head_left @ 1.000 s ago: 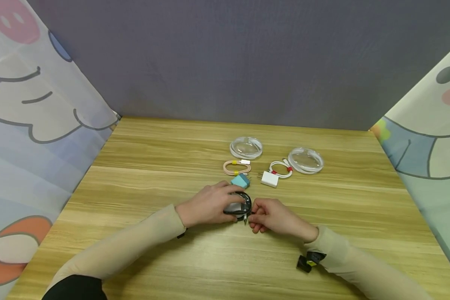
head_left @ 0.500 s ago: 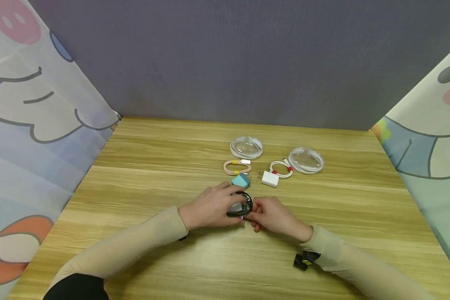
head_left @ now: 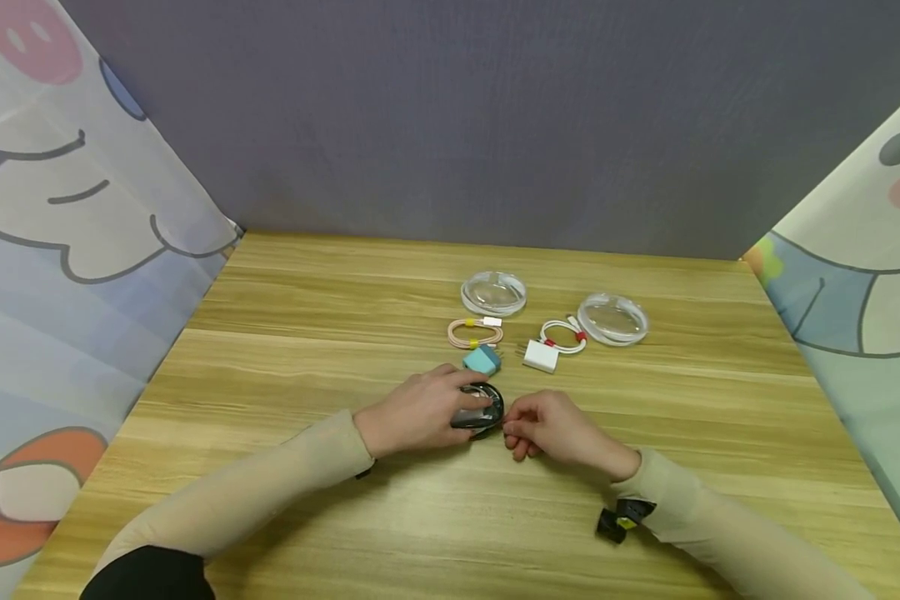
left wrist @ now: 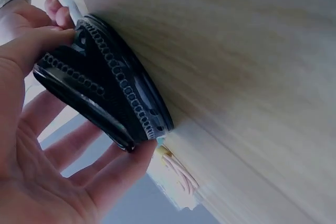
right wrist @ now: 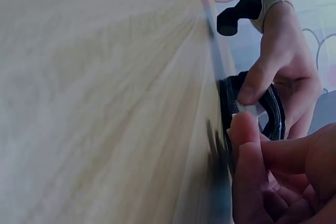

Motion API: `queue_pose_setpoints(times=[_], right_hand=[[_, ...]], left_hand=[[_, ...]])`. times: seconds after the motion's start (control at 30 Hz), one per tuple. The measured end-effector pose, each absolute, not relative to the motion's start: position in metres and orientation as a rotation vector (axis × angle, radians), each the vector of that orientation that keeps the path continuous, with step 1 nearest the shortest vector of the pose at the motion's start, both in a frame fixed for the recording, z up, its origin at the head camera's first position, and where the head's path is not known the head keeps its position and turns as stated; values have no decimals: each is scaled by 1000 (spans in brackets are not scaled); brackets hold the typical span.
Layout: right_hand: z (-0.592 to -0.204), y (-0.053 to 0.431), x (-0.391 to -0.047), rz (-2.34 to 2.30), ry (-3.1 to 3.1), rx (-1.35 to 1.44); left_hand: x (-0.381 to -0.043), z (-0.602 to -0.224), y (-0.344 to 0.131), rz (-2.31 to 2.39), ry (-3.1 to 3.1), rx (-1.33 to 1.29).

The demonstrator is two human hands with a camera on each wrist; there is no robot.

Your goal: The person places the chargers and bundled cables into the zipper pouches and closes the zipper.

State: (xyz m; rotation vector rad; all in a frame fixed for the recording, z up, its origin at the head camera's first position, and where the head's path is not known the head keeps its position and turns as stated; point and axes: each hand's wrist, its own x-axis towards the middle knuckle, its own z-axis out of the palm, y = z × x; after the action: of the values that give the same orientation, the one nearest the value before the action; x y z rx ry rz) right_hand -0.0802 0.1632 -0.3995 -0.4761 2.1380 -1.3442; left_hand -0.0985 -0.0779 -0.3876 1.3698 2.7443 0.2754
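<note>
A small black zip case (head_left: 487, 406), part open so that two rows of zipper teeth show in the left wrist view, stands close on the table. My left hand (head_left: 427, 408) grips it from the left, thumb on the near side and fingers over the top and far side. My right hand (head_left: 551, 427) is at the case's right edge with thumb and forefinger pinched together on a small part there, mostly hidden by the fingertips. In the right wrist view something pale (right wrist: 251, 109) shows inside the case, by the left thumb.
Just behind the case lie a teal charger plug (head_left: 482, 360) and a white charger plug (head_left: 541, 356). Beyond them are a coiled pink cable (head_left: 453, 337) with yellow ties, a coiled white cable (head_left: 544, 327) with red ties, and two clear round containers (head_left: 493, 312) (head_left: 611, 337).
The right hand moved left against the case, then drew back slightly right, its fingertips still pinched. A small metal-looking piece visible earlier at the case's near edge is out of sight.
</note>
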Motion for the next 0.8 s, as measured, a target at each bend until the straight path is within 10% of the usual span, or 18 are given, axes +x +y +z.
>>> queue_pose_setpoints(times=[0.8], right_hand=[[-404, 160, -75, -1458, 2051, -366]], left_hand=[[-96, -389, -85, 290, 2758, 1396]])
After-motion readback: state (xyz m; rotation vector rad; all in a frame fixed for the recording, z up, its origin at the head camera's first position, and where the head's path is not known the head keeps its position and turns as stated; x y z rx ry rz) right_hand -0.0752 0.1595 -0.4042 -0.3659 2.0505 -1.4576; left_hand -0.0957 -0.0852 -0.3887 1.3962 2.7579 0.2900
